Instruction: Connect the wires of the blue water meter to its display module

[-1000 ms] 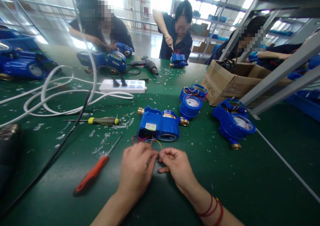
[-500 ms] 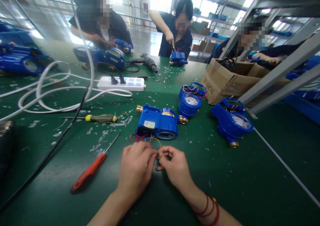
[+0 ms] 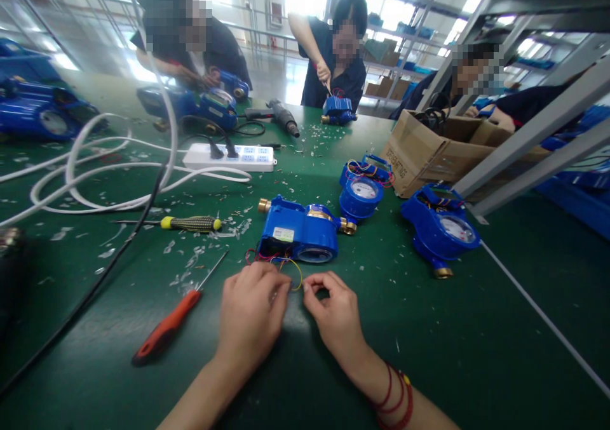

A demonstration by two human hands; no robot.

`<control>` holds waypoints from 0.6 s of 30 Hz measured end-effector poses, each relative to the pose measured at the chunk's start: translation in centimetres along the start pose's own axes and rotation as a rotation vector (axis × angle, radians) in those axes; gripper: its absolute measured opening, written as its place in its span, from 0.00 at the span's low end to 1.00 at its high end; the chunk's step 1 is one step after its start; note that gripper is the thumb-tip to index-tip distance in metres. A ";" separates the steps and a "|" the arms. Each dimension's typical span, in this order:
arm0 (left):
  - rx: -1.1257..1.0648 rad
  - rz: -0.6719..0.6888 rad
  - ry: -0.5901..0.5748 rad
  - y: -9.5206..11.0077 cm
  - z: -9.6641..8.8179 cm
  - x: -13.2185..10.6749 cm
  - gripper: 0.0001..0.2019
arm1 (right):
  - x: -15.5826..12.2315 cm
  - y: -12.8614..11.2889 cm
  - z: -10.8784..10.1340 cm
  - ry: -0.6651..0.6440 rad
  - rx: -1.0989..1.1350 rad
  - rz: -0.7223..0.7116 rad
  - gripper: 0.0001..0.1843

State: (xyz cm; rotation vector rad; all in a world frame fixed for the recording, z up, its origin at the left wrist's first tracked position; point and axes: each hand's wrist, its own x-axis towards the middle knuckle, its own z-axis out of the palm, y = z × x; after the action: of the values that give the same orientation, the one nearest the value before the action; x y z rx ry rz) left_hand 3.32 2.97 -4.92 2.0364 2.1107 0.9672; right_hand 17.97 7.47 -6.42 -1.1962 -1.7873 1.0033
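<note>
A blue water meter (image 3: 290, 223) with brass end fittings lies on its side on the green table, just beyond my hands. Thin red and yellow wires (image 3: 300, 275) come out of its near side. My left hand (image 3: 251, 306) is closed in a pinch at the ends of these wires; its fingers hide most of what they grip. A short gap to the right, my right hand (image 3: 336, 306) has thumb and forefinger pressed together. Anything between those fingertips is too small to make out. To the left lies a screwdriver with an orange handle (image 3: 166, 328).
A yellow-and-black screwdriver (image 3: 193, 224), white power strip (image 3: 229, 157), looped white cable (image 3: 90, 208) and heat gun (image 3: 284, 119) lie around. Two more meters (image 3: 361, 196) and a cardboard box (image 3: 424, 157) stand right, beside a metal frame. Clear plastic scraps litter the table. Co-workers sit opposite.
My hands were together at the fingertips and have come apart. My left hand has shifted slightly left, and the yellow wire now shows in the gap.
</note>
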 end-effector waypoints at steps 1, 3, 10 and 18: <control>-0.005 -0.010 -0.008 0.0 0.0 0.0 0.05 | -0.1 -0.1 0.0 -0.013 0.012 0.004 0.05; -0.010 -0.021 -0.017 0.0 0.0 0.0 0.05 | -0.2 -0.2 0.1 -0.031 0.037 0.015 0.05; -0.026 -0.029 -0.043 0.1 -0.2 0.1 0.06 | 0.0 0.3 0.5 -0.060 0.128 0.072 0.03; -0.011 -0.003 -0.031 0.1 -0.3 0.2 0.05 | 0.2 0.3 1.1 -0.127 0.263 0.149 0.21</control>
State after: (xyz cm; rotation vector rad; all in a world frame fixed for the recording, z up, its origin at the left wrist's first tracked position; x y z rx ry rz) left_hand 3.24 2.99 -4.57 2.0287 2.0888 0.9383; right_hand 17.06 7.55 -7.07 -1.1327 -1.6175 1.3812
